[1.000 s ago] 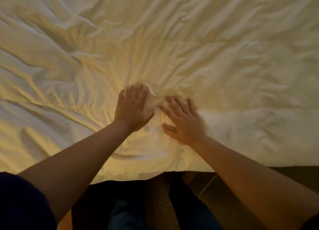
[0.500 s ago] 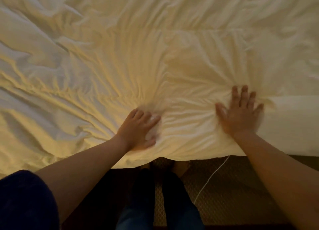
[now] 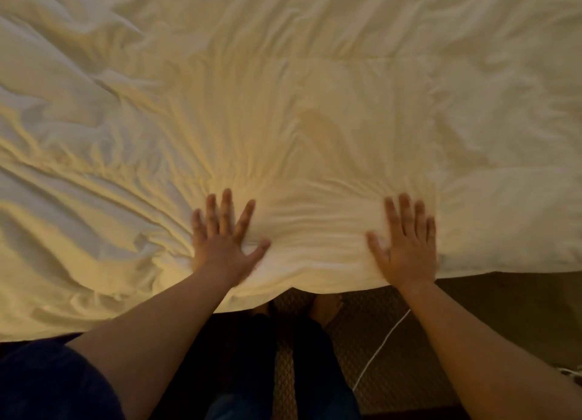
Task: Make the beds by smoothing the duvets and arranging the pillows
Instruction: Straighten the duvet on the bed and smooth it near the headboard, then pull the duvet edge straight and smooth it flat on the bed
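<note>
Smoothing is the step in hand: the person is pressing the left hand and the right hand flat, fingers spread and gripping nothing, on the duvet near its front edge, which is hanging over the bed's side. Creases are fanning out between and beyond the palms, heaviest at the left, so the next move is probably calling for outward sweeps there. No pillows are showing; the bed's ends are being cut off, and a thin white cord is trailing across the dim floor.

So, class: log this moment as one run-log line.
step: smoothing duvet | left hand: flat, pressing | right hand: flat, pressing | left side: creased
</note>
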### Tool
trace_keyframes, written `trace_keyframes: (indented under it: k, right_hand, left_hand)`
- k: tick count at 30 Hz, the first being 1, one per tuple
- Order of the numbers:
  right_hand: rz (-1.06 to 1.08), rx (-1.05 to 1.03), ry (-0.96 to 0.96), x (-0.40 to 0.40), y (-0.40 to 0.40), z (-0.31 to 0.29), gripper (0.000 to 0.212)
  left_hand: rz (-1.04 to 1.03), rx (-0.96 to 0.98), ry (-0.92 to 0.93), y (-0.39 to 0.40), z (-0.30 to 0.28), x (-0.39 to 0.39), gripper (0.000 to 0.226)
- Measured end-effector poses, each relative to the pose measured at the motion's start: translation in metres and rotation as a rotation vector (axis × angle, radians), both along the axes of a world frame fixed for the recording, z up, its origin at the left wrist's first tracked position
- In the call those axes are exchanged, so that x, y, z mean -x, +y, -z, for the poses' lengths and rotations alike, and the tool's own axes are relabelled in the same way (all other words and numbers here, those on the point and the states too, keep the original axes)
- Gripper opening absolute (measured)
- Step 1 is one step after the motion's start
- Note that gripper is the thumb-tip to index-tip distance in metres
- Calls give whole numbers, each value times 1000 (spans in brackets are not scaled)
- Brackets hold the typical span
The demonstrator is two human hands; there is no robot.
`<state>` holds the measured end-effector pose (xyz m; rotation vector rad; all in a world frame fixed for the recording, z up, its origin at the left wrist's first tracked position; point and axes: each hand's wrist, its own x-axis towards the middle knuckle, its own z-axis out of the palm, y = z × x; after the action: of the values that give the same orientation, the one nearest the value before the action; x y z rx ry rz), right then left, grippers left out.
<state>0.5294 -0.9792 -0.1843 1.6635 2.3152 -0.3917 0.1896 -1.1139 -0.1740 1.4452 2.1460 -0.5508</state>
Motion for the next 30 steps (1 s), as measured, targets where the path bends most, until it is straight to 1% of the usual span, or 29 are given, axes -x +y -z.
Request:
trace_keyframes:
  k: [2, 4, 5, 7, 9, 12, 14, 16, 19, 23, 26, 30]
  right_hand:
    - [57, 127, -64, -15, -2, -16, 74]
    - [66, 276, -36, -19, 1, -45, 71]
    - [88, 342, 28, -18, 4, -66, 67]
    - [139, 412, 171, -16, 7, -115, 58]
    - [178, 427, 267, -11, 6, -174, 50]
    - [251, 417, 422, -7, -1, -269, 39]
    - [317, 373, 519, -9, -2, -333, 31]
    - [388, 321, 619, -12, -5, -396, 25]
    - [484, 197, 763, -23, -15, -480, 20]
    - [586, 37, 945, -47, -42, -562, 17]
    - [664, -36, 1047, -78, -64, -595, 17]
    - [773, -92, 1135, -136, -92, -612, 18]
  left_hand:
    - [-119, 195, 9, 13, -21, -9, 93]
    - [-180, 382, -35, 28, -52, -8, 96]
    - [-194, 436, -108, 36, -72, -5, 93]
    - [-169, 437, -336, 50, -113, -2, 77]
    - [-154, 347, -492, 58, -164, -2, 62]
    - [-140, 144, -587, 65, -250, -6, 40]
    - [-136, -18, -647, 71, -307, -12, 22]
    - [-132, -140, -721, 79, -363, -23, 7]
    - [-96, -224, -823, 92, -439, -47, 5]
    - [-6, -310, -926, 106, -507, -84, 12]
    - [16, -389, -985, 114, -541, -124, 9]
    - [22, -412, -1084, 126, -563, -193, 11]
